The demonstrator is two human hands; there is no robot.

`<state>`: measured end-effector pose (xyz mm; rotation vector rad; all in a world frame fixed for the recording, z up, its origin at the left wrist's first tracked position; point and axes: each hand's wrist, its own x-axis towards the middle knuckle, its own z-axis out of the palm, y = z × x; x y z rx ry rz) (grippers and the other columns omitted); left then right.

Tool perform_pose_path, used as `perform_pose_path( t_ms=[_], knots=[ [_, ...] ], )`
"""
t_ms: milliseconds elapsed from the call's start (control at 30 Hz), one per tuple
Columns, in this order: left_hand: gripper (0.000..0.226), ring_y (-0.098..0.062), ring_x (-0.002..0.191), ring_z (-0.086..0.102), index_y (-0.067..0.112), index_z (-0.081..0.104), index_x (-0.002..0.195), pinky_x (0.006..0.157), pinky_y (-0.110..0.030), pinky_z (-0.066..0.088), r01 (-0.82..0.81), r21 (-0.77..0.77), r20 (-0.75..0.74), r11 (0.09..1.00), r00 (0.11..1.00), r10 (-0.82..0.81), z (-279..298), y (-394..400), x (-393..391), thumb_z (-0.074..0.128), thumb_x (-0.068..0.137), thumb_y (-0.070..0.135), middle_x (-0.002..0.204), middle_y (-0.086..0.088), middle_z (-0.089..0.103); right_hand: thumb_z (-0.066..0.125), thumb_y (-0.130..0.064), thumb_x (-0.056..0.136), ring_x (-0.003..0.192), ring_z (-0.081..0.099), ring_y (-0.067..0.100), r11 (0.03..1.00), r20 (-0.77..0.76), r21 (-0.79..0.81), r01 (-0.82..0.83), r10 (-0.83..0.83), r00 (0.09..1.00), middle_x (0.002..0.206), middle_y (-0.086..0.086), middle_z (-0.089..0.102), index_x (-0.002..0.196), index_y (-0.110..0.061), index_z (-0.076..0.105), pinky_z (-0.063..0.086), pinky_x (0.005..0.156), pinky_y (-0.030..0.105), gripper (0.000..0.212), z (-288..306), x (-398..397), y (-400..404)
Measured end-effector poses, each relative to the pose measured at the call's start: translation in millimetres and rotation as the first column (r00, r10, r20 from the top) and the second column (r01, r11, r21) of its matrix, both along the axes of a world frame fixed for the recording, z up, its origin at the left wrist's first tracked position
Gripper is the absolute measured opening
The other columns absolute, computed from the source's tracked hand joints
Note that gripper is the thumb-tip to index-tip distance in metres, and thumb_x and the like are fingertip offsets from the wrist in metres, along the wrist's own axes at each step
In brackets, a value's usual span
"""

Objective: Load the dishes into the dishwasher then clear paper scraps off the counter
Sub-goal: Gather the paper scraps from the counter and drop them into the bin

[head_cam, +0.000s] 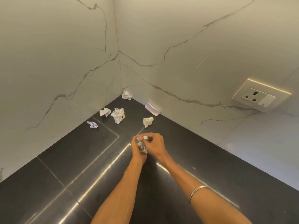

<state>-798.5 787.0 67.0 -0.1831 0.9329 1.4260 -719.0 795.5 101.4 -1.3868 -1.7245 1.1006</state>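
Paper scraps (pixel 118 115) on black counter (pixel 48 175), marble corner; both hands (pixel 146 146) clutch crumpled paper (pixel 142 147).

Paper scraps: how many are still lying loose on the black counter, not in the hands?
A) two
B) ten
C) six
C: six scraps lie loose near the corner, from the small one on the left to the folded one against the right wall.

white paper scraps (pixel 119 114), black glossy counter (pixel 48 175), grey-veined white marble wall (pixel 56 54)
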Motion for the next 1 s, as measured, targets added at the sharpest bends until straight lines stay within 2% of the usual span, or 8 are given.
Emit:
perform_pose_path(
  t_ms=[167, 267, 333, 400, 500, 633, 767, 1000],
  knots=[
    [0.061, -0.027, 0.066, 0.068, 0.003, 0.069, 0.063, 0.076, -0.039, 0.051, 0.015, -0.031, 0.058, 0.999, 0.998, -0.013, -1, -18, -14, 0.047, 0.09, 0.054, 0.067, -0.013, 0.066, 0.052, -0.023, 0.096, 0.105, 0.061, 0.005, 0.974, 0.254, 0.042, -0.223, 0.206, 0.945, 0.111, -0.003, 0.071, 0.098, -0.016, 0.078, 0.044, 0.094, 0.018, 0.027, -17, -11, -25],
    [0.055, -0.027, 0.06, 0.068, 0.0, 0.066, 0.075, 0.074, -0.039, 0.053, -0.027, -0.099, 0.095, 0.995, 0.995, 0.036, 3, -27, -18, 0.057, 0.085, 0.054, 0.066, -0.012, 0.067, 0.051, -0.003, 0.083, 0.09, 0.061, 0.009, 0.933, 0.401, 0.055, -0.356, 0.306, 0.863, 0.088, -0.002, 0.069, 0.086, -0.009, 0.074, 0.026, 0.107, 0.017, 0.024, -17, -17, -34],
    [0.049, -0.022, 0.051, 0.065, 0.004, 0.06, 0.072, 0.062, -0.032, 0.055, -0.049, -0.13, 0.112, 0.99, 0.992, 0.064, 9, -30, -17, 0.059, 0.084, 0.051, 0.057, -0.008, 0.063, 0.051, 0.0, 0.076, 0.074, 0.06, 0.013, 0.939, 0.406, 0.051, -0.339, 0.29, 0.866, 0.072, 0.001, 0.066, 0.08, -0.012, 0.073, 0.033, 0.107, 0.02, 0.025, -20, -19, -32],
    [0.044, -0.014, 0.034, 0.053, 0.011, 0.05, 0.064, 0.042, -0.019, 0.048, -0.064, -0.145, 0.115, 0.987, 0.99, 0.081, 16, -31, -13, 0.057, 0.088, 0.047, 0.042, -0.003, 0.051, 0.054, -0.002, 0.079, 0.068, 0.061, 0.006, 0.965, 0.353, 0.025, -0.262, 0.237, 0.905, 0.076, 0.004, 0.07, 0.084, -0.011, 0.078, 0.049, 0.085, 0.02, 0.025, -19, -19, -28],
    [0.041, -0.011, 0.028, 0.047, 0.013, 0.044, 0.064, 0.035, -0.014, 0.041, -0.065, -0.12, 0.158, 0.991, 0.984, 0.084, 23, -33, -14, 0.056, 0.091, 0.042, 0.038, -0.002, 0.045, 0.064, -0.004, 0.076, 0.074, 0.055, -0.005, 0.971, 0.328, 0.081, -0.226, 0.188, 0.926, 0.081, 0.0, 0.07, 0.089, -0.018, 0.078, 0.042, 0.064, 0.007, 0.023, -18, -21, -27],
    [0.036, -0.016, 0.032, 0.054, 0.004, 0.055, 0.073, 0.033, -0.016, 0.043, -0.068, -0.046, 0.243, 0.997, 0.967, 0.078, 24, -30, -28, 0.055, 0.094, 0.033, 0.049, -0.008, 0.057, 0.078, -0.015, 0.072, 0.101, 0.034, 0.004, 0.979, 0.334, 0.15, -0.139, 0.082, 0.939, 0.104, -0.015, 0.052, 0.107, -0.038, 0.057, 0.035, 0.073, 0.007, 0.046, -17, -24, -20],
    [0.03, -0.008, 0.032, 0.044, 0.017, 0.045, 0.065, 0.033, -0.016, 0.039, -0.141, -0.052, 0.234, 0.989, 0.961, 0.149, 4, -15, -44, 0.062, 0.087, 0.025, 0.044, 0.003, 0.046, 0.085, -0.031, 0.068, 0.115, 0.03, 0.009, 0.981, 0.305, 0.015, -0.194, 0.18, 0.935, 0.124, -0.007, 0.041, 0.133, -0.038, 0.046, 0.035, 0.09, 0.02, 0.077, -18, -31, -1],
    [0.036, -0.007, 0.024, 0.03, 0.018, 0.04, 0.057, 0.027, -0.014, 0.022, -0.193, 0.009, 0.161, 0.981, 0.969, 0.19, 0, 22, -77, 0.056, 0.09, 0.02, 0.034, 0.004, 0.034, 0.084, -0.055, 0.06, 0.118, 0.037, 0.007, 0.964, 0.261, 0.138, -0.225, 0.184, 0.948, 0.133, -0.009, 0.042, 0.129, -0.04, 0.053, 0.034, 0.104, 0.032, 0.077, -25, -36, 44]
  ],
)
